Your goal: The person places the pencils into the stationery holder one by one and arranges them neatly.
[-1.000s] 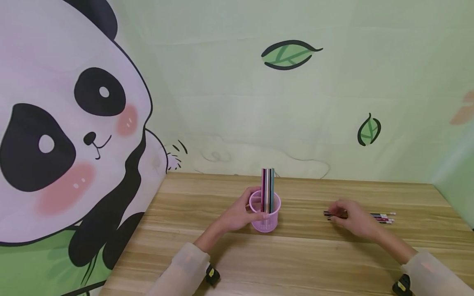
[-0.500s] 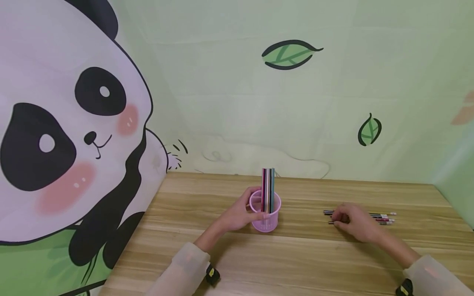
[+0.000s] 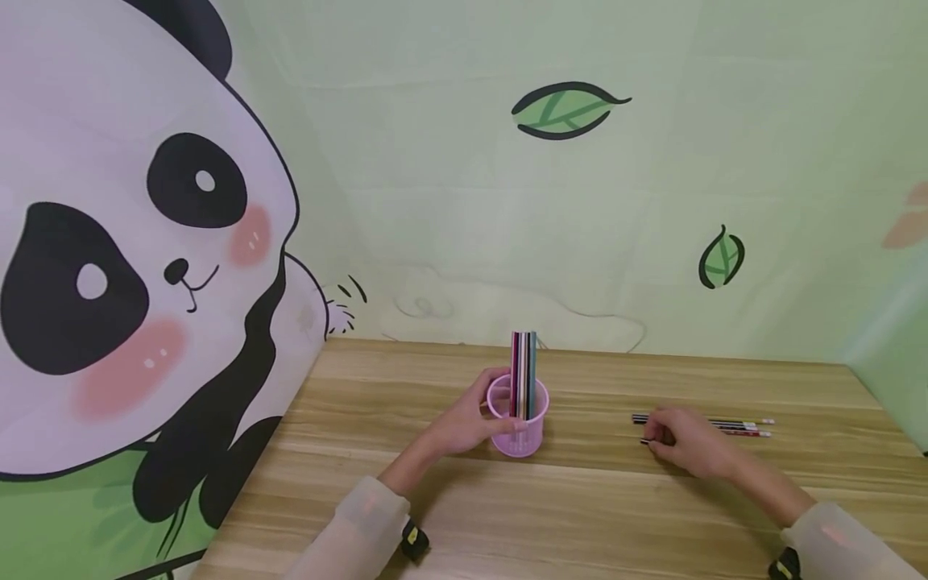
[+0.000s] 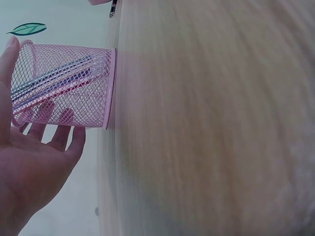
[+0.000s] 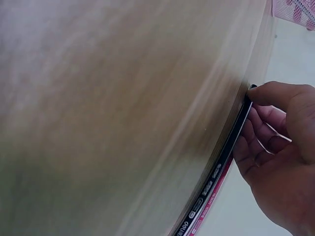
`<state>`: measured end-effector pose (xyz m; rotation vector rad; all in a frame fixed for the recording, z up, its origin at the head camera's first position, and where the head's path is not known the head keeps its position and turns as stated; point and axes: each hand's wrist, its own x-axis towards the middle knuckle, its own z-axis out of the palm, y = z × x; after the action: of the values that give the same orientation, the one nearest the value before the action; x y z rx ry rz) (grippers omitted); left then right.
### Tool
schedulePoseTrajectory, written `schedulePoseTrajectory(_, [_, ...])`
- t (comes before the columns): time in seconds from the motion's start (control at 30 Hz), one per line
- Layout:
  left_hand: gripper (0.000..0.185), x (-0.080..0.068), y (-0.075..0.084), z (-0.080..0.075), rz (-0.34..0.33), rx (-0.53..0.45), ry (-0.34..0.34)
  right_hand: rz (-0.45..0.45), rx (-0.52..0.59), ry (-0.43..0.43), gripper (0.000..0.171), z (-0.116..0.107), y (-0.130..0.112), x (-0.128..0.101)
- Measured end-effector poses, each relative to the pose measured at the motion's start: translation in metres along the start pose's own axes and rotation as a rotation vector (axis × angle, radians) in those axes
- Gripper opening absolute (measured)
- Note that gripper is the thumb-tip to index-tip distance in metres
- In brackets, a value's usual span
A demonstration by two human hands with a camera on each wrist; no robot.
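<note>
A black pencil (image 5: 235,135) lies on the wooden table (image 3: 580,515) at the right, and the right hand (image 3: 689,443) pinches its end with curled fingers. Only the right wrist view shows this grip. More pencils (image 3: 739,427) lie just behind. The left hand (image 3: 464,423) wraps around the pink mesh cup (image 3: 517,423), which holds upright pencils (image 3: 524,374); the left wrist view shows the fingers (image 4: 59,132) lying nearly straight against the mesh.

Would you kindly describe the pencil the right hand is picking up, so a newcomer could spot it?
On the wooden table, right of the pink mesh cup, a few pencils lie side by side. It is the black pencil nearest the person, the only one pinched by the right hand.
</note>
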<state>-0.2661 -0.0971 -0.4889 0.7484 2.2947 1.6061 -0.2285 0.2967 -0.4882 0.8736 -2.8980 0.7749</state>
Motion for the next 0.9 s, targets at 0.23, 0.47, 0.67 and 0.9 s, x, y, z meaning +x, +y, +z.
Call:
schedulePoseTrajectory(0.23, [0.083, 0.000, -0.001, 0.000, 0.001, 0.018, 0.003, 0.021, 0.006, 0.002, 0.020, 0.001, 0.000, 0.001])
schedulePoseTrajectory(0.47, [0.084, 0.000, 0.000, 0.001, 0.007, 0.008, 0.002, 0.031, 0.022, -0.025, 0.014, -0.007, -0.005, 0.002])
schedulePoseTrajectory(0.67, [0.083, 0.000, 0.001, 0.000, 0.008, -0.013, 0.003, 0.030, 0.090, 0.021, 0.008, -0.030, -0.019, 0.014])
schedulePoseTrajectory(0.9, [0.083, 0.000, 0.001, -0.001, 0.012, -0.020, 0.000, 0.034, 0.194, 0.129, 0.009, -0.050, -0.039, 0.035])
